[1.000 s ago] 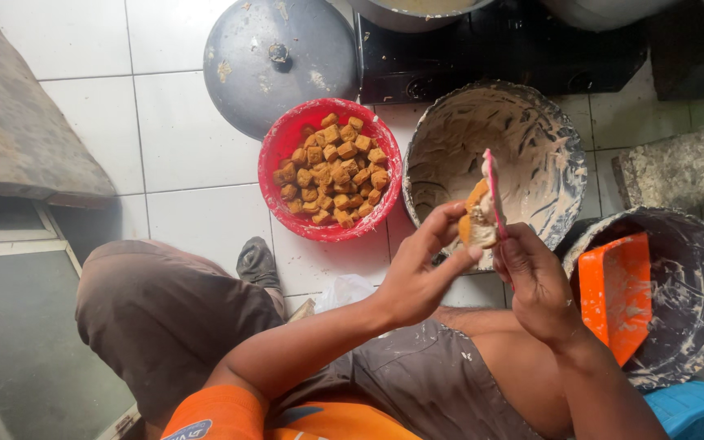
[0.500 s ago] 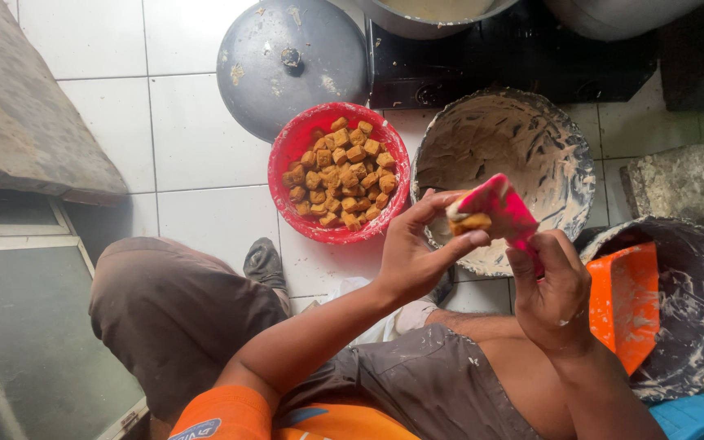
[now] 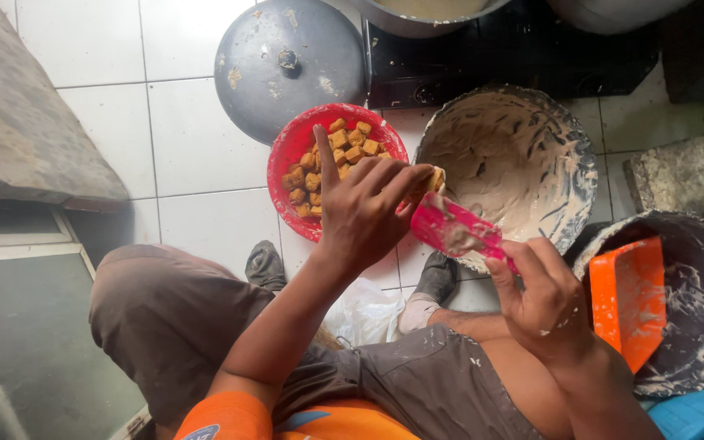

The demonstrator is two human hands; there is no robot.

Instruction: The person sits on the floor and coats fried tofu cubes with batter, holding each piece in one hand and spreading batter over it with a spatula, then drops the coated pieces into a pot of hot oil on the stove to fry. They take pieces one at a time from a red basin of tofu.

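Left hand (image 3: pixel 364 208) fingers pinched — right hand (image 3: pixel 543 297) fisted

Orange shirt (image 3: pixel 319 420), grey-brown paste-flecked shorts (image 3: pixel 417 383), grey socks (image 3: pixel 266 265), bare forearms.

The left hand (image 3: pixel 366 208) covered most of the fried piece (image 3: pixel 432 179) it held, and hid the near side of the red bowl (image 3: pixel 288 155), so part of the browned cubes (image 3: pixel 337 147) could not be seen. Beyond that bowl, the pot (image 3: pixel 429 12) on the dark stove (image 3: pixel 515 57) was cut off by the top edge. Right of the bowl, the blue object (image 3: pixel 698 415) was clipped at the bottom corner, its kind unclear.
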